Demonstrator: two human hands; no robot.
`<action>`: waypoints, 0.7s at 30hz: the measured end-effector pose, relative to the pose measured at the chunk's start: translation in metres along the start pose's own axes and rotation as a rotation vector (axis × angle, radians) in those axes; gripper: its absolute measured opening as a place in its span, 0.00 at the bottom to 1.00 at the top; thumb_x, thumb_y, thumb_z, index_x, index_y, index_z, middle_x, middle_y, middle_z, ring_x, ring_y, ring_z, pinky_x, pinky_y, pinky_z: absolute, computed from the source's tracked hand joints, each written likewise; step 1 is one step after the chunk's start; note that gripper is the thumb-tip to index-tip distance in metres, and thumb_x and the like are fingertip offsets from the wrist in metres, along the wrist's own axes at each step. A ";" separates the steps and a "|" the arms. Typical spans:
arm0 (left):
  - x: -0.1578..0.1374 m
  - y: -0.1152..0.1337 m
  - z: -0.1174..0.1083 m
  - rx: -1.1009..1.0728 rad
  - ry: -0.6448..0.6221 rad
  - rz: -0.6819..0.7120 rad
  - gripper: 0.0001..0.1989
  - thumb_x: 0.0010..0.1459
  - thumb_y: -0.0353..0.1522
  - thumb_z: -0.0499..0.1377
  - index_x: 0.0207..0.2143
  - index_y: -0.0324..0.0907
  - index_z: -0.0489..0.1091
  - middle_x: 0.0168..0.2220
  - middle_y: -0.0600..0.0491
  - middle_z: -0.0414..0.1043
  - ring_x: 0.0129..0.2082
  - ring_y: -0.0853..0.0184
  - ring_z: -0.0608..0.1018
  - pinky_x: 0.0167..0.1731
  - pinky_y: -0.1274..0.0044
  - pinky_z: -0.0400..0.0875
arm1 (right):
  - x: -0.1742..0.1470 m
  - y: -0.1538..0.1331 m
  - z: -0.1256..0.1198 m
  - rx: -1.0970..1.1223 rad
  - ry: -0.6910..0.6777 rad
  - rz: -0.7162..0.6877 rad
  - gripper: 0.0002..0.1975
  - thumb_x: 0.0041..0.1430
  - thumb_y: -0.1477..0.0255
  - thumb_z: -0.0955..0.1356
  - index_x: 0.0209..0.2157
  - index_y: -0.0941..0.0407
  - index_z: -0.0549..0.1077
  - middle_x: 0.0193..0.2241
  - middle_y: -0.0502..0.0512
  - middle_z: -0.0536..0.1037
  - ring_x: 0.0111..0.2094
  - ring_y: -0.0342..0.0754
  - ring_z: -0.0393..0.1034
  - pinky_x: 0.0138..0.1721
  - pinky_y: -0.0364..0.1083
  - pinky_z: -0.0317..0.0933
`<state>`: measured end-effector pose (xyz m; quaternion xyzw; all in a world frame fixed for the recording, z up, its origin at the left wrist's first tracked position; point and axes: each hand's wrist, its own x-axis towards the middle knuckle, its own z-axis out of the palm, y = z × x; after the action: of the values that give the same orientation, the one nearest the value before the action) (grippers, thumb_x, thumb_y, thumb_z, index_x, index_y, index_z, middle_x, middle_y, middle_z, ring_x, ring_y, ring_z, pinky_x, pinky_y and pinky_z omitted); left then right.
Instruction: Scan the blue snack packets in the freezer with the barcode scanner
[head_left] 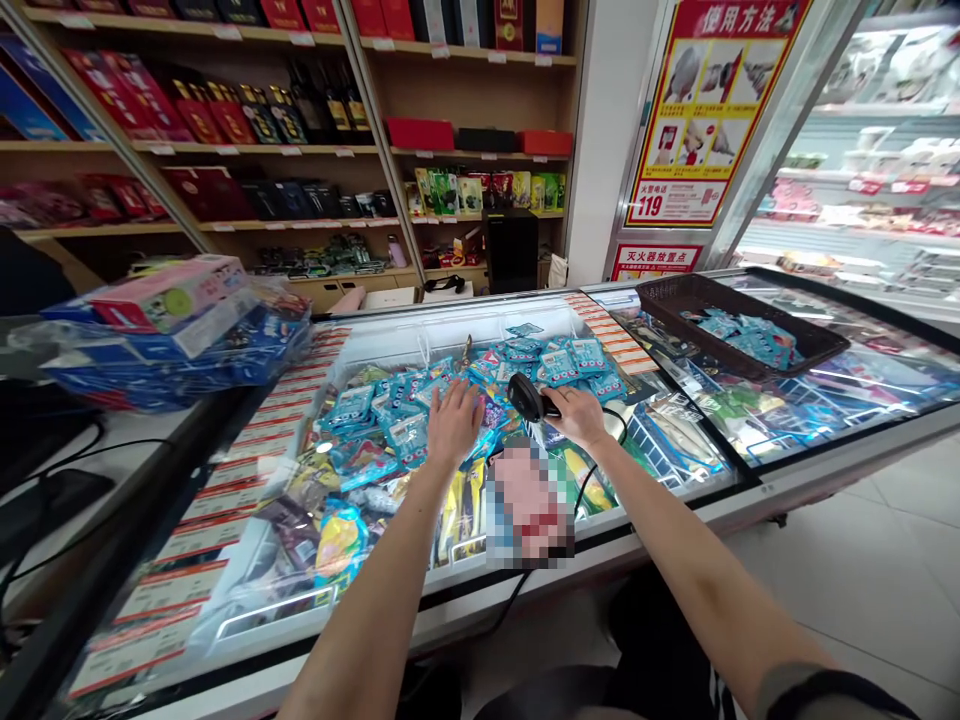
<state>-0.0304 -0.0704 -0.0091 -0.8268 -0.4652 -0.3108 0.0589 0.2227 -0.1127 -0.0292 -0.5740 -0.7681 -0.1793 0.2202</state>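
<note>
On the glass lid of a chest freezer (360,340), several small blue packets (409,440) lie in a loose spread. My left hand (454,425) is open over the middle of them, fingers stretched forward; whether it presses on a packet or on the glass I cannot tell. Just to its right, my right hand (581,415) is wrapped round the handle of a black barcode scanner (526,398), whose head points left. The scanner's black cable (585,490) hangs down past the freezer's front edge. More blue packets (574,360) lie beyond the scanner.
A dark brown plastic basket (675,300) holding more blue packets (757,340) stands on the lid at right. Plastic-wrapped boxes (180,330) are stacked at left. A pixelated patch hides something near the front edge. Stocked shelves (285,150) line the back.
</note>
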 end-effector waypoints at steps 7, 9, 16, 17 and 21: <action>0.053 -0.002 0.045 -0.142 -0.101 -0.146 0.24 0.61 0.41 0.43 0.54 0.40 0.62 0.52 0.43 0.67 0.50 0.59 0.70 0.49 0.66 0.64 | -0.001 0.006 0.006 0.017 0.043 -0.012 0.17 0.57 0.64 0.65 0.47 0.56 0.69 0.35 0.57 0.75 0.38 0.49 0.67 0.37 0.45 0.54; 0.067 -0.006 0.057 -0.140 -0.126 -0.148 0.24 0.61 0.42 0.43 0.53 0.40 0.63 0.51 0.44 0.68 0.51 0.59 0.70 0.49 0.68 0.64 | 0.000 0.008 0.008 0.027 0.053 -0.007 0.16 0.56 0.65 0.65 0.46 0.55 0.69 0.35 0.56 0.75 0.38 0.49 0.67 0.37 0.45 0.55; 0.097 -0.013 0.091 -0.107 -0.275 -0.060 0.20 0.57 0.40 0.51 0.50 0.43 0.65 0.50 0.46 0.68 0.51 0.61 0.69 0.50 0.70 0.63 | 0.002 0.015 0.011 0.077 0.081 0.057 0.17 0.57 0.63 0.65 0.46 0.55 0.69 0.35 0.57 0.75 0.38 0.50 0.67 0.38 0.45 0.55; 0.098 -0.015 0.092 -0.096 -0.294 -0.054 0.20 0.57 0.40 0.52 0.50 0.43 0.65 0.50 0.46 0.68 0.51 0.60 0.69 0.49 0.70 0.63 | 0.002 0.015 0.011 0.082 0.083 0.061 0.17 0.57 0.63 0.65 0.46 0.55 0.69 0.35 0.57 0.75 0.38 0.50 0.67 0.38 0.45 0.55; 0.096 -0.020 0.087 -0.054 -0.348 -0.024 0.25 0.53 0.40 0.55 0.54 0.42 0.62 0.54 0.44 0.64 0.55 0.56 0.64 0.54 0.65 0.58 | 0.001 0.015 0.012 0.083 0.087 0.072 0.16 0.57 0.65 0.65 0.46 0.56 0.69 0.35 0.57 0.76 0.38 0.50 0.68 0.37 0.45 0.55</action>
<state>0.0290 0.0444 -0.0278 -0.8637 -0.4697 -0.1761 -0.0482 0.2357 -0.1011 -0.0383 -0.5831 -0.7435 -0.1640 0.2833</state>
